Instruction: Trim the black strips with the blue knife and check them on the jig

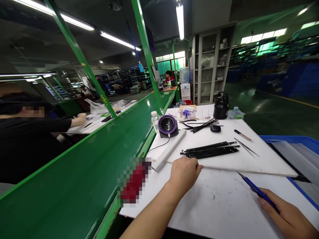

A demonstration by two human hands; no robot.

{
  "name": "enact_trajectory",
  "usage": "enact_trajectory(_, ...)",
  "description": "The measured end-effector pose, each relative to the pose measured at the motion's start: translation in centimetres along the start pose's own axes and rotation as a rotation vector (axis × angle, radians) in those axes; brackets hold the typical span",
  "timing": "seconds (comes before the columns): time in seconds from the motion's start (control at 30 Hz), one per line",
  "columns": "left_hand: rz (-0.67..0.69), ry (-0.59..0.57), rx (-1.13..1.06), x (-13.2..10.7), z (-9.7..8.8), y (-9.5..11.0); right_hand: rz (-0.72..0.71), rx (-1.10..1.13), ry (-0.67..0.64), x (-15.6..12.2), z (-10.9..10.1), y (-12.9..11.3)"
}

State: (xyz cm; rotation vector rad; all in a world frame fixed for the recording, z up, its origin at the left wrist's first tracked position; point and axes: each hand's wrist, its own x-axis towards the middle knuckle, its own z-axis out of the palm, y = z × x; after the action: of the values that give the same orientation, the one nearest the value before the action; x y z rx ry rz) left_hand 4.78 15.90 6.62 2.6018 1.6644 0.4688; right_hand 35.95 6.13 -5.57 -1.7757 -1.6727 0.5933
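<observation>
Two hands, head view: left hand [185, 171] curled at the near side of the black strips [213, 153], cannot tell whether its fingers grip one; right hand [281, 212] has its fingers narrowed round a blue tool [261, 195], tip apart from the strips. Strips lie roughly parallel on the white board [274, 163], a crossed pile [203, 126] beyond. Progress, my judgement: strips laid out ready, yet finished and remaining pieces indistinguishable.
</observation>
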Motion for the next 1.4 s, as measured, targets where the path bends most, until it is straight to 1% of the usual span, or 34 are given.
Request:
enact_trajectory(0.07, 0.027, 0.019, 0.023, 0.7, 0.0, -0.2, 0.008, 0.012, 0.0, 0.0, -0.4, -1.2)
enact_trajectory(0.2, 0.075, 0.07, 0.045, 1.7, 0.5, -1.5, -0.035, 0.096, -0.012, 0.2, -1.3, -4.1)
enact_trajectory(0.33, 0.142, 0.058, 0.043, 2.5, 1.8, -2.4, -0.036, 0.17, -0.058, 0.2, -1.8, -5.9)
enact_trajectory(0.4, 0.165, 0.045, 0.046, 2.9, 2.5, -2.5, -0.019, 0.199, -0.042, 0.1, -2.0, -6.3)
enact_trajectory(0.57, 0.197, 0.02, 0.036, 3.3, 3.3, -2.9, -0.029, 0.262, -0.039, 0.1, -2.5, -7.2)
enact_trajectory(0.67, 0.171, 0.021, 0.025, 3.4, 3.4, -3.3, -0.038, 0.285, -0.028, 0.2, -2.7, -7.6)
enact_trajectory(0.77, 0.133, 0.016, 0.024, 3.6, 3.6, -3.6, -0.052, 0.285, -0.067, 0.2, -2.9, -7.7)
enact_trajectory(0.93, 0.086, 0.02, 0.024, 3.8, 3.9, -3.6, -0.031, 0.279, -0.051, 0.1, -3.1, -7.7)
enact_trajectory(1.03, 0.098, 0.013, 0.003, 3.6, 3.7, -3.6, -0.037, 0.271, -0.05, 0.1, -2.9, -7.7)
enact_trajectory(1.13, 0.102, 0.013, -0.019, 3.2, 3.2, -3.7, -0.023, 0.272, 0.008, 0.2, -2.4, -7.5)
enact_trajectory(1.2, 0.077, 0.023, -0.028, 3.1, 2.8, -3.8, -0.023, 0.281, 0.023, 0.2, -2.2, -7.4)
enact_trajectory(1.3, 0.027, 0.041, -0.031, 2.9, 2.3, -4.1, -0.033, 0.282, 0.009, 0.2, -2.4, -7.6)
enact_trajectory(1.4, 0.014, 0.041, -0.029, 2.9, 2.2, -4.2, -0.057, 0.277, -0.038, 0.0, -3.2, -8.1)
